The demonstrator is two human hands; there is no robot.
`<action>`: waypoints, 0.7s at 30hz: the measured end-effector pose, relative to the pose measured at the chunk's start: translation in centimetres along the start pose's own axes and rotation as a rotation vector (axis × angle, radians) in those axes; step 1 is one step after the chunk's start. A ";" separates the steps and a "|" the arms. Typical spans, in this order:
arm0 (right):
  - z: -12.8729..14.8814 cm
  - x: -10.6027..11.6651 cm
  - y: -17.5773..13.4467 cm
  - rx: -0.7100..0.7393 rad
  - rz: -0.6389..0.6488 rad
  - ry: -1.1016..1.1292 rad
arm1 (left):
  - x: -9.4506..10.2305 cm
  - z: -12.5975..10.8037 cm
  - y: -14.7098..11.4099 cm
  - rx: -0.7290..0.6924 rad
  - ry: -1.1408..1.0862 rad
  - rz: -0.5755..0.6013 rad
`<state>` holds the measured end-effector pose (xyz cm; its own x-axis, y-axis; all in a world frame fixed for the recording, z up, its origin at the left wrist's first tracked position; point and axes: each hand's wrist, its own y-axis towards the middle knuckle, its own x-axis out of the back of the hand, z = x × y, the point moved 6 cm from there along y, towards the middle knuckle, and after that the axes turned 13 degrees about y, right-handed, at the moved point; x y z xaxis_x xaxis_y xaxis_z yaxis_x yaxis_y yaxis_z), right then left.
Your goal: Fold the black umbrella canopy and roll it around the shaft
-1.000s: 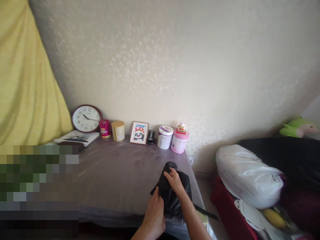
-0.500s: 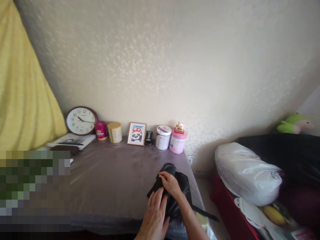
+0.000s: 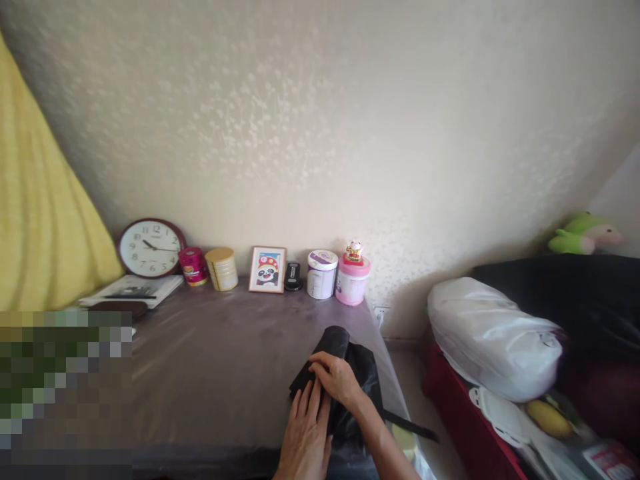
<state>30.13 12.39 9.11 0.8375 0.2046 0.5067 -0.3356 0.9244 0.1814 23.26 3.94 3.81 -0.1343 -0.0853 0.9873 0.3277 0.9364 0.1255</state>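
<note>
A black, glossy bag [image 3: 369,367], folded and creased, lies near the right front corner of the table. Its dark strap [image 3: 413,425] hangs out past the table's right side. My left hand [image 3: 306,423] rests flat on the bag's near left part, fingers stretched forward. Just beyond it my right hand [image 3: 336,379] crosses over, with its fingers bent and closed at the bag's left flap. The fingertips of both hands nearly meet. Part of the bag is hidden beneath my hands and right forearm.
Along the wall stand a clock [image 3: 153,248], a magenta tin [image 3: 193,267], a yellow-lidded can [image 3: 221,270], a panda picture frame [image 3: 268,269], a white tub [image 3: 321,275] and a pink tub [image 3: 352,281] bearing a figurine. A white plastic bag [image 3: 493,340] sits right of the table.
My right hand has moved slightly left and nearer along the bag's flap, and my left hand lies flatter. The view has shifted a little; the bag stays in about the same place.
</note>
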 end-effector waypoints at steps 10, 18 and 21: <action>-0.4 0.1 -0.8 0.333 -0.021 -0.234 | -3.3 0.2 0.0 -0.023 0.132 -0.252; -4.1 1.8 4.0 0.231 -0.122 -0.310 | -3.0 0.6 0.4 0.044 0.007 -0.096; -5.1 3.0 5.1 0.155 -0.240 -0.361 | -2.6 0.6 0.5 0.046 -0.049 -0.033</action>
<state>33.19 19.34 7.22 0.7050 -0.1601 0.6909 -0.2342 0.8670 0.4399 23.17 4.81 1.21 -0.1903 -0.1002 0.9766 0.2795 0.9481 0.1518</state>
